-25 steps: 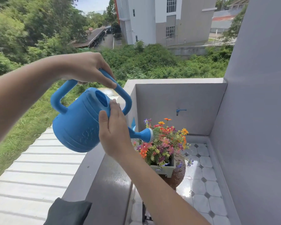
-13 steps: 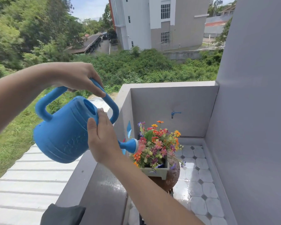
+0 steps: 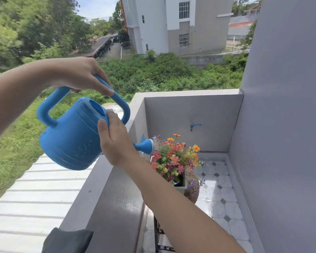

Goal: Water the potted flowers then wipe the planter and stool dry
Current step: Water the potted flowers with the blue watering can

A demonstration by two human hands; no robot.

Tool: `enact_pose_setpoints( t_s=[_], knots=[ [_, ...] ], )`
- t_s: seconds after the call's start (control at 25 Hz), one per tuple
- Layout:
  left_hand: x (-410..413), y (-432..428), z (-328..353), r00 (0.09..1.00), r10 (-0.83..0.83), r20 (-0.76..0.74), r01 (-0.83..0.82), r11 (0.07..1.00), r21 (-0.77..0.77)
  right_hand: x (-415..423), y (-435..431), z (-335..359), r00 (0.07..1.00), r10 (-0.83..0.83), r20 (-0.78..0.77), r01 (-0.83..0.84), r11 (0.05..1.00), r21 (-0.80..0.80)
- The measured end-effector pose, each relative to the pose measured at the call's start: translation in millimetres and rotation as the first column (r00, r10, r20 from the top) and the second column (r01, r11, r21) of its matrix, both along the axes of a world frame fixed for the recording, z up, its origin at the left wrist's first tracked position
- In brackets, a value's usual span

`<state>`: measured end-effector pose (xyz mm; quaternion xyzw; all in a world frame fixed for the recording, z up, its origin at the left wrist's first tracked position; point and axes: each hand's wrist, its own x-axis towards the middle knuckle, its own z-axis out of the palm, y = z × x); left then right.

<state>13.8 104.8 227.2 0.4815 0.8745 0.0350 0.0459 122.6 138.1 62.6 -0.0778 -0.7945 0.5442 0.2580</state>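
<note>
A blue watering can [image 3: 71, 136] is tilted with its spout rose [image 3: 147, 146] just above the left side of the colourful flowers [image 3: 175, 157]. Fine water sprays from the rose onto the blooms. My left hand [image 3: 78, 75] grips the can's top handle. My right hand [image 3: 115, 141] lies flat against the can's side near the spout, steadying it. The flowers stand in a pale green planter [image 3: 181, 188] on a brown stool [image 3: 192, 191], both mostly hidden behind my right forearm.
A dark grey cloth [image 3: 67, 241] lies on the grey parapet ledge [image 3: 115, 199] at the bottom left. A blue tap [image 3: 194, 125] sticks out of the back wall. The tiled floor [image 3: 221, 196] is wet. A grey wall [image 3: 285, 143] closes the right side.
The can has shifted a little to the right, bringing its rose back over the flowers' left edge. Both hands keep their hold.
</note>
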Motion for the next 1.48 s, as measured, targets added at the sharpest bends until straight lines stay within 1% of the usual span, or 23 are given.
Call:
enact_pose_setpoints(
  t_s=[0.12,0.28,0.36,0.48,0.56,0.64,0.72,0.8,0.88,1.0,1.12,1.24,1.32,1.4,1.48],
  knots=[
    [2.4,1.8,-6.8,0.999,0.032,0.036,-0.030,0.997,-0.065,4.7,-10.1,-6.6,0.999,0.032,0.022,-0.031,0.998,-0.050],
    [10.9,6.0,-19.8,0.992,0.039,0.120,-0.024,0.991,-0.128,18.3,-19.9,-16.4,0.999,0.033,0.027,-0.029,0.990,-0.137],
    [12.4,6.7,-24.3,0.987,0.032,0.159,-0.015,0.994,-0.104,22.2,-18.0,-17.9,0.999,0.004,0.032,0.000,0.993,-0.119],
    [8.6,3.4,-26.4,0.981,0.023,0.191,-0.025,1.000,0.008,21.5,-3.9,-14.6,0.999,-0.034,0.041,0.035,0.999,-0.010],
    [5.0,-1.0,-26.7,0.983,0.013,0.185,-0.025,0.997,0.067,18.3,9.6,-11.6,0.999,-0.016,0.032,0.014,0.998,0.069],
    [1.7,-4.9,-28.4,0.986,0.018,0.167,-0.038,0.993,0.115,13.2,19.8,-11.9,0.999,0.022,0.031,-0.025,0.994,0.105],
    [-0.6,-7.4,-31.0,0.990,0.042,0.135,-0.059,0.991,0.121,7.6,21.7,-15.3,0.996,0.062,0.061,-0.068,0.992,0.107],
    [-0.4,-9.5,-34.3,0.992,0.068,0.109,-0.078,0.993,0.089,5.0,15.9,-19.7,0.990,0.099,0.096,-0.107,0.990,0.088],
    [0.2,-12.1,-37.4,0.988,0.098,0.117,-0.104,0.993,0.050,6.8,6.8,-22.8,0.985,0.130,0.112,-0.137,0.989,0.063],
    [-1.9,-21.3,-46.6,0.965,0.124,0.232,-0.134,0.990,0.031,15.8,-6.8,-26.0,0.983,0.144,0.110,-0.150,0.987,0.053],
    [-8.3,-40.9,-64.1,0.895,0.113,0.431,-0.184,0.975,0.125,20.2,-14.1,-31.1,0.979,0.122,0.166,-0.148,0.977,0.154],
    [-13.4,-64.7,-90.2,0.777,0.055,0.627,-0.289,0.916,0.278,20.9,-7.2,-33.0,0.959,0.113,0.261,-0.196,0.929,0.315],
    [-14.4,-82.2,-112.0,0.718,-0.027,0.695,-0.355,0.845,0.400,18.4,-2.3,-35.4,0.949,0.109,0.297,-0.232,0.879,0.416],
    [-14.8,-97.9,-136.4,0.682,-0.069,0.728,-0.468,0.724,0.507,10.8,-0.3,-39.4,0.947,0.097,0.306,-0.245,0.834,0.495],
    [-9.1,-111.6,-159.7,0.666,-0.066,0.743,-0.574,0.592,0.567,0.2,-1.2,-48.7,0.953,0.090,0.288,-0.241,0.801,0.548]
  ],
)
